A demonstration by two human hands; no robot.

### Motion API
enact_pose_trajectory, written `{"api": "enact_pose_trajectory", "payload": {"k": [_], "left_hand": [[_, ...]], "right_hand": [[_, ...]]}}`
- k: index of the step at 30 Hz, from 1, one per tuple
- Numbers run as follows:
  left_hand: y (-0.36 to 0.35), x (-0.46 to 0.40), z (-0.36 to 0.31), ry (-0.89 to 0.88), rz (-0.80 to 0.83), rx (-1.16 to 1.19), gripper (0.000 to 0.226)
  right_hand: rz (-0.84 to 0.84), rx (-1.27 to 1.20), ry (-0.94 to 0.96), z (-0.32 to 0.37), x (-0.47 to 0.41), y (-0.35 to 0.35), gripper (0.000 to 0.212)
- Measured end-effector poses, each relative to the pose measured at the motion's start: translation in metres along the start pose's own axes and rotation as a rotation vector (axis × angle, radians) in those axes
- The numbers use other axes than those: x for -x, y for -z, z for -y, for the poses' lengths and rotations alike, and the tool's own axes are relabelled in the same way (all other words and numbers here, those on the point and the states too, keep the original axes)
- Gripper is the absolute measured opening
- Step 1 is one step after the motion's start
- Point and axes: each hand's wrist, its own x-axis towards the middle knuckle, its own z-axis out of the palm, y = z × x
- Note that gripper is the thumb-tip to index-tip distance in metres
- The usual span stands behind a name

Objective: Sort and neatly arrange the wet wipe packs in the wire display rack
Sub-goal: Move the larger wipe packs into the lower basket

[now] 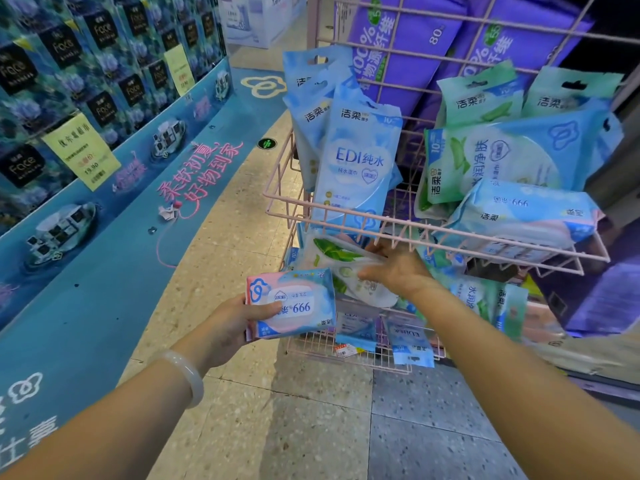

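On the far left I see a wall of dark blue boxed goods (86, 81) with a yellow price sign (81, 150), and below it a blue floor sticker (104, 271) curving over the speckled stone floor (294, 420). My left hand (239, 320), with a pale bangle (187, 379) on the wrist, grips a pink and blue wipe pack (294, 303), thumb curled across its face, just beside the pink wire rack (433, 237). My right hand (398, 271) reaches under the upper basket and pinches a white pack with green leaves (332, 258) at the lower shelf. In the upper basket, tall blue packs (356, 161) stand upright on the left; green packs (485, 161) and another pink and blue pack (519, 213) lie heaped on the right. Purple bags (415, 39) fill the shelf behind. More blue packs (412, 344) hang at the rack's foot.
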Motion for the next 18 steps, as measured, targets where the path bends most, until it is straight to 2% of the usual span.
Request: {"api": "enact_pose_trajectory", "payload": {"k": [2,5,12,15,18], "left_hand": [[0.003,0.005,-0.001,-0.006,0.003,0.002,0.020],[0.006,0.015,0.001,0.004,0.006,-0.005,0.022],[-0.005,0.035,-0.005,0.020,0.114,-0.042,0.025],[-0.012,0.042,-0.012,0.009,0.152,-0.067,0.041],[-0.020,0.047,-0.020,-0.011,0.176,-0.110,0.040]], "right_hand": [[-0.078,-0.026,-0.032,-0.004,0.012,0.003,0.042],[-0.122,-0.195,0.015,-0.013,0.041,0.012,0.033],[-0.079,-0.331,0.023,-0.031,0.100,0.051,0.030],[-0.050,-0.284,0.067,-0.029,0.125,0.077,0.029],[-0.005,-0.164,0.151,-0.010,0.150,0.106,0.029]]}}
